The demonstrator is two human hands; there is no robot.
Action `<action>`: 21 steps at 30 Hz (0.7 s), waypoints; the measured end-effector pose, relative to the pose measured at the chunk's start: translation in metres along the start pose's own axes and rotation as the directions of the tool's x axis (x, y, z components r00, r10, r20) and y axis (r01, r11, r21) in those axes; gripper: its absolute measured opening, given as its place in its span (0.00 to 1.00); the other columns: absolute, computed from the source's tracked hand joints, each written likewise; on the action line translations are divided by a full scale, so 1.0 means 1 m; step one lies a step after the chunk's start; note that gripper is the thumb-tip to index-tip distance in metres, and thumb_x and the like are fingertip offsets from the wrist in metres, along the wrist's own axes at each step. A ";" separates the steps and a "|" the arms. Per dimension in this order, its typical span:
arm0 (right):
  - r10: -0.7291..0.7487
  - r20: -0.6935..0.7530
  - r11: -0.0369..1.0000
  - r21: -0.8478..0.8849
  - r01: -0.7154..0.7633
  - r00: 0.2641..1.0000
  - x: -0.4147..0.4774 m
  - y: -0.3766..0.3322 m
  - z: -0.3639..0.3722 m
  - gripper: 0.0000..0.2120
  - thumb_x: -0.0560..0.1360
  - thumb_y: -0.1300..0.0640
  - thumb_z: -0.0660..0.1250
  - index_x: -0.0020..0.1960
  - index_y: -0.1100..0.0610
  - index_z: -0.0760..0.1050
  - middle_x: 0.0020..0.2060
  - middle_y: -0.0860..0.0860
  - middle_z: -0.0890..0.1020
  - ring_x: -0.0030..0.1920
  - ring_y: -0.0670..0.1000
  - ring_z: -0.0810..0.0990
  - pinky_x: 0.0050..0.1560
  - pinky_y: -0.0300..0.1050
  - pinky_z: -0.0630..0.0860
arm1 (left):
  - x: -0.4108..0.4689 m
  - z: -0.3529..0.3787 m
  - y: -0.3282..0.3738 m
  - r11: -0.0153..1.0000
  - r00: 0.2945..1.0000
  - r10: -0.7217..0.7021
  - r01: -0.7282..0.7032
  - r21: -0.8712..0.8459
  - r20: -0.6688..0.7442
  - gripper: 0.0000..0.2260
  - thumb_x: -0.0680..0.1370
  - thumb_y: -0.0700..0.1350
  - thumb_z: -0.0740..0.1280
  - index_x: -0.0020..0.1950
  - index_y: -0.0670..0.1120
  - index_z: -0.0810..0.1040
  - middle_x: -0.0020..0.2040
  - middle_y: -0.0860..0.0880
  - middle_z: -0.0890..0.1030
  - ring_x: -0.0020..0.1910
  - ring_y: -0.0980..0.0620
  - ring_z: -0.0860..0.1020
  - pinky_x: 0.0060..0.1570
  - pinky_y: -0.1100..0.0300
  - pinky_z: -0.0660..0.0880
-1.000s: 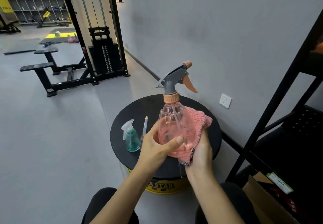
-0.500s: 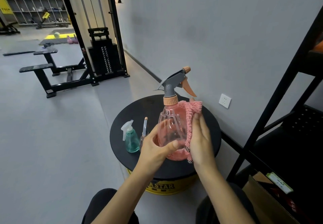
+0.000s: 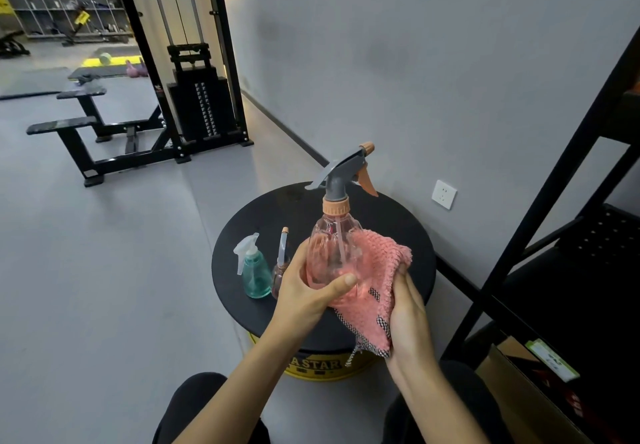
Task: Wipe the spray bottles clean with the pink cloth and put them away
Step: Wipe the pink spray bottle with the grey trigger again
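My left hand (image 3: 306,293) grips the clear pink spray bottle (image 3: 332,253) by its body, holding it upright above the round black table (image 3: 391,221). Its grey head with the orange trigger points right. My right hand (image 3: 408,319) holds the pink cloth (image 3: 374,277) and presses it against the bottle's right and lower side. A small teal spray bottle (image 3: 256,270) with a white head stands on the table to the left. Beside it stands a slim small bottle (image 3: 281,263), partly hidden behind my left hand.
The table top sits on a yellow base (image 3: 322,365). A black metal shelf rack (image 3: 554,221) stands at the right, with a cardboard box (image 3: 530,395) on the floor under it. A wall socket (image 3: 444,194) is behind the table. Gym benches (image 3: 86,128) stand far left.
My right hand has slid the cloth from high on the bottle's right side down to its lower side, and the cloth has spread out. The bottle has stayed in my left hand.
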State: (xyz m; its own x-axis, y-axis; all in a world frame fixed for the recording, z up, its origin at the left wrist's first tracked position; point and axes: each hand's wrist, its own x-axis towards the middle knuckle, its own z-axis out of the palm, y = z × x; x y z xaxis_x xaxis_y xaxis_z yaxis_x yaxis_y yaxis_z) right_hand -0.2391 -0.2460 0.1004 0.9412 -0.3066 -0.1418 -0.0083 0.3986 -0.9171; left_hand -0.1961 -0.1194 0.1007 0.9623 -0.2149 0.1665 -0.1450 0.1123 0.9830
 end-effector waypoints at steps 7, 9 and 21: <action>0.025 -0.052 1.000 0.001 -0.025 0.998 0.023 0.006 -0.014 0.16 0.82 0.44 0.55 0.62 0.44 0.76 0.59 0.50 0.82 0.60 0.52 0.80 0.66 0.56 0.73 | 0.014 -0.001 -0.029 0.996 0.996 -0.082 0.082 -0.027 -0.017 0.30 0.65 0.47 0.79 0.65 0.50 0.73 0.57 0.51 0.83 0.56 0.54 0.82 0.50 0.66 0.77; 0.038 -0.065 0.999 0.009 -0.037 0.997 0.032 0.011 -0.018 0.17 0.81 0.43 0.55 0.64 0.45 0.76 0.60 0.50 0.82 0.61 0.53 0.80 0.67 0.58 0.72 | 0.020 -0.001 -0.038 0.995 0.996 -0.093 0.092 -0.037 -0.015 0.31 0.65 0.43 0.79 0.65 0.49 0.73 0.57 0.50 0.83 0.56 0.53 0.82 0.50 0.66 0.77; 0.094 -0.212 0.995 0.045 -0.086 0.973 0.098 0.023 -0.051 0.25 0.78 0.41 0.56 0.72 0.49 0.70 0.65 0.52 0.78 0.64 0.55 0.77 0.69 0.59 0.69 | 0.057 0.017 -0.117 0.986 0.980 -0.164 0.159 -0.054 -0.111 0.37 0.58 0.45 0.81 0.65 0.45 0.71 0.58 0.45 0.81 0.56 0.49 0.82 0.54 0.59 0.79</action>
State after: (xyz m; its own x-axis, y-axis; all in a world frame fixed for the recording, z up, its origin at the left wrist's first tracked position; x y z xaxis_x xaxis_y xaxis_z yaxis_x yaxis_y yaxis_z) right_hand -0.1643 -0.3112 0.0465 0.8434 -0.4438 -0.3028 -0.0740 0.4623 -0.8836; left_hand -0.1282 -0.1610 -0.0032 0.9925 -0.1217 -0.0065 0.0223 0.1295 0.9913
